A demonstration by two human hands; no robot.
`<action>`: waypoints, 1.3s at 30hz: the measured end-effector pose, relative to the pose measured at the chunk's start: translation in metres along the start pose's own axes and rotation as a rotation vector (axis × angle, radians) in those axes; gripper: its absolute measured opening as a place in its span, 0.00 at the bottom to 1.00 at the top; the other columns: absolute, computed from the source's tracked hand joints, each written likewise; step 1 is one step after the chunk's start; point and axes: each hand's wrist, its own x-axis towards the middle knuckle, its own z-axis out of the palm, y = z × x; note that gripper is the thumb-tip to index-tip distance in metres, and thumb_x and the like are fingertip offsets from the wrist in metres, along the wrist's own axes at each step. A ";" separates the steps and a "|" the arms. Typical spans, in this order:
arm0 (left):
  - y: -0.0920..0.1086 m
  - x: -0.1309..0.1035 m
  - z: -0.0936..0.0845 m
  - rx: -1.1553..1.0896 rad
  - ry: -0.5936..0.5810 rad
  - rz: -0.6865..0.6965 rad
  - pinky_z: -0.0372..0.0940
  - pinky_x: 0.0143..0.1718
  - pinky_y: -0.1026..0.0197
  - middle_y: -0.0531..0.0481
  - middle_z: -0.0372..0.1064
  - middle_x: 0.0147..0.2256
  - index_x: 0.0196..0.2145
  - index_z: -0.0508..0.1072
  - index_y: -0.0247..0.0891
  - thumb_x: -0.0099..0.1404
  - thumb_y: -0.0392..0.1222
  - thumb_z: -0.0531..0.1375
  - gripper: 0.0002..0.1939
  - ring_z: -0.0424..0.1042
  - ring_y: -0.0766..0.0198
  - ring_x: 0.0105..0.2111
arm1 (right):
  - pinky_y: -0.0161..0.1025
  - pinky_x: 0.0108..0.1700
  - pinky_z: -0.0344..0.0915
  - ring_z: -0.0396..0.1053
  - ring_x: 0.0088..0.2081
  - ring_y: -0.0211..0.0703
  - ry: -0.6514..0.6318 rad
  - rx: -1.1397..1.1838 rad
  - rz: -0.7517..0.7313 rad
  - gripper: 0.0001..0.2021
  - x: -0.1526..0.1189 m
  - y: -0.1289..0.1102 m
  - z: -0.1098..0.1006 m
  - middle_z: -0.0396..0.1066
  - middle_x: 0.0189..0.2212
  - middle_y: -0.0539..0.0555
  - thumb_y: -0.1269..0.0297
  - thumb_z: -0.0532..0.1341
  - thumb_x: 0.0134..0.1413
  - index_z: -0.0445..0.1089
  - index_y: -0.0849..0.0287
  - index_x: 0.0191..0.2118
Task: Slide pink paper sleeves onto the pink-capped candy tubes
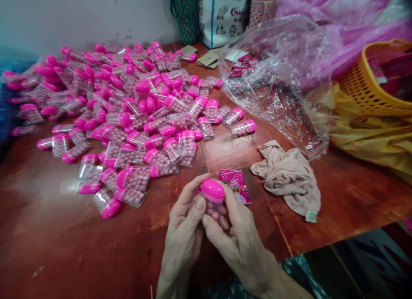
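Pink-capped jar [213, 195] pinched in fingers [198, 205] of left hand [184, 226], right hand [238, 237]; base hidden, packet [238, 184] behind partly covered.

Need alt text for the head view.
Left hand and right hand hold a pink-capped jar of small balls over a reddish table. A heap of similar jars lies beyond; a crumpled cloth and yellow basket are at right.

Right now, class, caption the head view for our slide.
Left hand and right hand hold a pink-capped bottle over a table, near a heap of bottles and a crumpled cloth.
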 end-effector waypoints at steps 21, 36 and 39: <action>-0.009 0.005 -0.005 -0.115 -0.019 -0.085 0.61 0.18 0.76 0.55 0.68 0.18 0.36 0.73 0.39 0.56 0.31 0.61 0.09 0.65 0.74 0.15 | 0.35 0.40 0.72 0.74 0.37 0.42 0.182 -0.122 -0.193 0.26 0.000 0.009 0.012 0.72 0.43 0.55 0.78 0.55 0.47 0.58 0.56 0.54; -0.003 -0.003 -0.044 0.839 0.425 0.551 0.61 0.47 0.58 0.50 0.71 0.38 0.37 0.75 0.42 0.56 0.37 0.62 0.09 0.68 0.59 0.42 | 0.42 0.36 0.72 0.73 0.31 0.41 0.076 0.762 0.353 0.15 0.015 0.020 -0.055 0.70 0.30 0.50 0.64 0.62 0.52 0.62 0.57 0.46; -0.003 -0.006 -0.054 1.013 0.404 0.683 0.55 0.53 0.52 0.49 0.68 0.43 0.40 0.74 0.44 0.56 0.34 0.62 0.14 0.65 0.56 0.47 | 0.35 0.31 0.71 0.72 0.29 0.37 -0.010 0.692 0.414 0.18 0.008 0.010 -0.054 0.70 0.28 0.48 0.64 0.62 0.52 0.60 0.55 0.48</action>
